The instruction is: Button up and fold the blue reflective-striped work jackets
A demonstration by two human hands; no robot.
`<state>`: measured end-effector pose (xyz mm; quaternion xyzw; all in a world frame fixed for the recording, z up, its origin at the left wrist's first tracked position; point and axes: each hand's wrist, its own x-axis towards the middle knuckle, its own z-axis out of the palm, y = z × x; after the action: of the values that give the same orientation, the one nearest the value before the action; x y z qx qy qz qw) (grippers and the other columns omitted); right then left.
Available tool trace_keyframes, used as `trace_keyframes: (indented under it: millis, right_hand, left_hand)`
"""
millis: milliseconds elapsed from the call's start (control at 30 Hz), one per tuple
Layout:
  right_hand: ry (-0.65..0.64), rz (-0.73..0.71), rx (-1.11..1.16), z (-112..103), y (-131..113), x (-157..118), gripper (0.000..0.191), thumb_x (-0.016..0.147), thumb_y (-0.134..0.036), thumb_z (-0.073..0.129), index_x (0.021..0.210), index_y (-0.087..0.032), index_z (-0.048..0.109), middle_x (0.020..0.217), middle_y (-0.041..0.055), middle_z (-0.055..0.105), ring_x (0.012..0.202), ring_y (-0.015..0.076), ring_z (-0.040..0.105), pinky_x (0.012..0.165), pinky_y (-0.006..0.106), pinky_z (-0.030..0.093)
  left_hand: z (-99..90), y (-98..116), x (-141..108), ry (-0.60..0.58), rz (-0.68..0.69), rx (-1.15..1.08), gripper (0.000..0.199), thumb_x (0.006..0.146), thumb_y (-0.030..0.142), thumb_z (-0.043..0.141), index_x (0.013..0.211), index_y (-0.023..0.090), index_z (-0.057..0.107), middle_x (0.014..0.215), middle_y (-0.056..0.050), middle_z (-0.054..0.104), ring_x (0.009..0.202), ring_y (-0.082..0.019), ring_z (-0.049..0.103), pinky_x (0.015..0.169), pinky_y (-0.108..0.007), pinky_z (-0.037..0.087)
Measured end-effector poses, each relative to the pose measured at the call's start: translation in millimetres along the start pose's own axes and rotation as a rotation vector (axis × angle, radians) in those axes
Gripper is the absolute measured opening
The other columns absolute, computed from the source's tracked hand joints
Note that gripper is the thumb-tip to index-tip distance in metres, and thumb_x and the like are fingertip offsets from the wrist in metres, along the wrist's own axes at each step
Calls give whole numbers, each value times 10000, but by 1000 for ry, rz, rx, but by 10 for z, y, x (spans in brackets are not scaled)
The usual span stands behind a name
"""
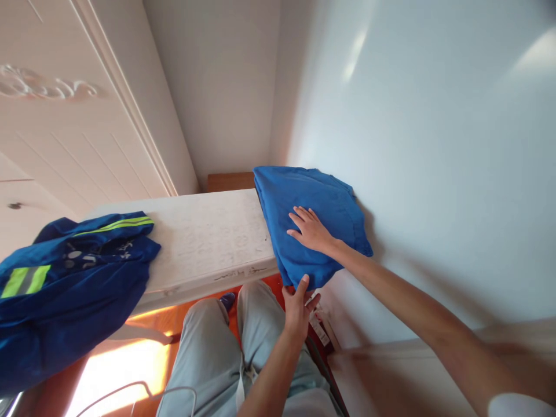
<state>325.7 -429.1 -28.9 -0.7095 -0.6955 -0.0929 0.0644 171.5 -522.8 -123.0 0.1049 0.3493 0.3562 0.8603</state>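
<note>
A folded stack of blue cloth [313, 191], perhaps garments, lies at the right end of the white table, against the wall. My right hand [311, 230] rests flat on top of it with fingers spread. At the front edge of the stack, my left hand [297, 307] has its thumb on the upper side and its fingers under the hanging edge, gripping the cloth. A second garment, dark blue with yellow-green reflective strips [78, 272], lies loosely bunched at the table's left end and hangs over the front edge.
The white table [208, 231] has a worn front edge. A pale cabinet with carved trim [108, 116] stands behind on the left, and a light wall [434, 162] rises on the right. My legs [256, 313] are just below the table. A thin cable [143, 385] loops at bottom left.
</note>
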Motion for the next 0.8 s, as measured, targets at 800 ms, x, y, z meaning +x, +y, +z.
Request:
trace_keyframes:
  millis: [800]
  right_hand:
    - [-100, 208, 109, -104, 725, -475, 760, 976, -638, 259, 1534, -125, 311, 1611, 160, 222, 1503, 290, 149, 1211, 503, 138]
  left_hand:
    - [430, -367, -98, -14, 39, -71, 410, 652, 348, 875, 899, 105, 657, 833, -103, 695, 753, -199, 709, 668, -288, 582]
